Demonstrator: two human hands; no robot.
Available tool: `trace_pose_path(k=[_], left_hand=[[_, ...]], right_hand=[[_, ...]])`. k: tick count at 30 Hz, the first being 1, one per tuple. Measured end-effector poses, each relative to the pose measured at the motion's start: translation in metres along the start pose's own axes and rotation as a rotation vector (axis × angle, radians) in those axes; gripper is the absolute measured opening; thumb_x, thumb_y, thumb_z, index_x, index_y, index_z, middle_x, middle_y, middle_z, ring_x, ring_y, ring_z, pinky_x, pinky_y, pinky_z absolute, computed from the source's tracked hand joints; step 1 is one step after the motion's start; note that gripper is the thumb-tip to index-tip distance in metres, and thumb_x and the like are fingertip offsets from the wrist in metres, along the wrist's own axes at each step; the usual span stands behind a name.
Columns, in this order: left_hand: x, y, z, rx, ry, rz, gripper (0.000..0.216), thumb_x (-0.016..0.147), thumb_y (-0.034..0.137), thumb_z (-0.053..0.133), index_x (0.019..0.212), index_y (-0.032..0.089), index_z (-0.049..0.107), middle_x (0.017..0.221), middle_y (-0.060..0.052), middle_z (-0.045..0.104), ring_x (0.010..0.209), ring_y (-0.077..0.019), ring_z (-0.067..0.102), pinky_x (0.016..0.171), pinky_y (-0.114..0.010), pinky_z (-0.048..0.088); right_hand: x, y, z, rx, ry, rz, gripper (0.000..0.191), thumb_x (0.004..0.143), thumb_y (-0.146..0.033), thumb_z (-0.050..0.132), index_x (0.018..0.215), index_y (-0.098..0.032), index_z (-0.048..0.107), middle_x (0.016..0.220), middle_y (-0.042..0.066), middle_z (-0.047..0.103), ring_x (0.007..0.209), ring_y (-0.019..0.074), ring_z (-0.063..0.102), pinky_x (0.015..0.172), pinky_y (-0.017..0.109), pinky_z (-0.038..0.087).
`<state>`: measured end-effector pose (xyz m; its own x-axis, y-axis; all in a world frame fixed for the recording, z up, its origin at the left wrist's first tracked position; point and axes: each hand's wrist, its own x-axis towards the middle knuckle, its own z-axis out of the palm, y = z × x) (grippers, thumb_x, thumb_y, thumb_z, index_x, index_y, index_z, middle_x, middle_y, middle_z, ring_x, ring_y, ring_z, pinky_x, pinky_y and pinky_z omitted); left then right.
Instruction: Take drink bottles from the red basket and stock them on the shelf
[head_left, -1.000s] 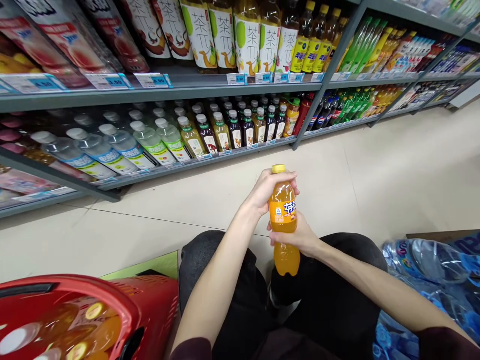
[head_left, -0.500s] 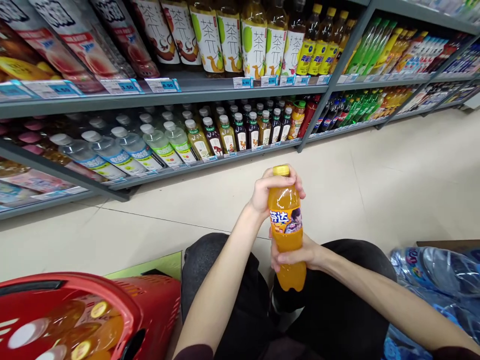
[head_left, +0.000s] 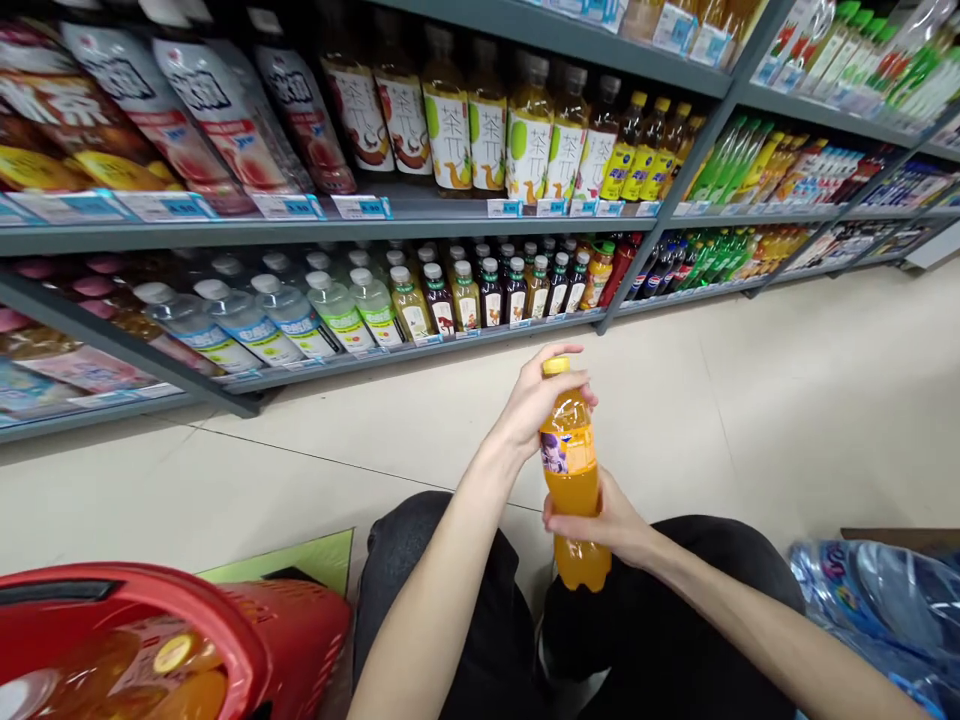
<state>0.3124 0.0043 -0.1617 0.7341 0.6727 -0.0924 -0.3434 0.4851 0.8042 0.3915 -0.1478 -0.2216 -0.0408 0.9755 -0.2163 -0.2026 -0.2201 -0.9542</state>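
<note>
An orange soda bottle (head_left: 576, 490) with a yellow cap stands nearly upright above my knees, its top leaning slightly left. My left hand (head_left: 534, 398) is around its neck just under the cap, with one finger stretched past the cap. Lower down, my right hand (head_left: 604, 520) grips the bottle's body below the label. Purple and orange printing shows on the label side facing me. Parts of the fingers behind the bottle are hidden.
A red shopping basket (head_left: 300, 630) holding several bottles is at my lower left. Ahead runs a grey shelf rack (head_left: 420, 218) packed with drink bottles. Large water bottles (head_left: 885, 600) lie at the right. Pale tiled floor (head_left: 360, 430) separates me from the rack.
The soda bottle has turned about its long axis, so a different side of the label faces me. My left fingers have loosened and spread at the neck. The shelves sit lower in view.
</note>
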Motion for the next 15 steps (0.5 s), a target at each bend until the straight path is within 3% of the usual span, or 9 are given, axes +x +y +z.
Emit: trace_pose_path(k=[4, 7, 11, 15], left_hand=[[-0.009, 0.01, -0.003, -0.279, -0.189, 0.075, 0.056, 0.075, 0.021, 0.075, 0.127, 0.019, 0.055, 0.058, 0.007, 0.056, 0.059, -0.0145, 0.061, 0.067, -0.031, 0.056], [-0.01, 0.005, -0.004, -0.41, -0.333, 0.151, 0.062, 0.075, 0.022, 0.072, 0.134, 0.019, 0.054, 0.056, 0.007, 0.054, 0.057, -0.0145, 0.058, 0.064, -0.031, 0.056], [-0.005, 0.0, -0.005, -0.378, -0.363, 0.172, 0.063, 0.072, 0.023, 0.07, 0.133, 0.017, 0.055, 0.056, 0.005, 0.058, 0.057, -0.0164, 0.06, 0.064, -0.032, 0.056], [-0.001, 0.006, -0.005, -0.16, -0.163, 0.111, 0.053, 0.07, 0.022, 0.072, 0.12, 0.016, 0.058, 0.063, 0.001, 0.066, 0.063, -0.0183, 0.067, 0.064, -0.029, 0.052]], right_hand=[[-0.002, 0.008, -0.006, 0.39, -0.439, 0.082, 0.064, 0.076, -0.05, 0.085, 0.123, -0.018, 0.055, 0.072, -0.001, 0.066, 0.065, 0.0226, 0.07, 0.062, 0.034, 0.053], [-0.002, 0.02, -0.009, 0.497, -0.576, 0.102, 0.074, 0.077, -0.054, 0.083, 0.131, -0.02, 0.047, 0.071, -0.002, 0.065, 0.06, 0.023, 0.069, 0.06, 0.036, 0.055], [-0.006, 0.018, -0.005, 0.379, -0.395, 0.076, 0.063, 0.081, -0.047, 0.084, 0.126, -0.021, 0.048, 0.072, -0.003, 0.066, 0.061, 0.0209, 0.07, 0.061, 0.034, 0.055], [-0.006, 0.001, 0.002, 0.16, -0.144, 0.084, 0.054, 0.082, -0.049, 0.085, 0.112, -0.018, 0.053, 0.074, 0.0, 0.068, 0.065, 0.0217, 0.072, 0.061, 0.033, 0.056]])
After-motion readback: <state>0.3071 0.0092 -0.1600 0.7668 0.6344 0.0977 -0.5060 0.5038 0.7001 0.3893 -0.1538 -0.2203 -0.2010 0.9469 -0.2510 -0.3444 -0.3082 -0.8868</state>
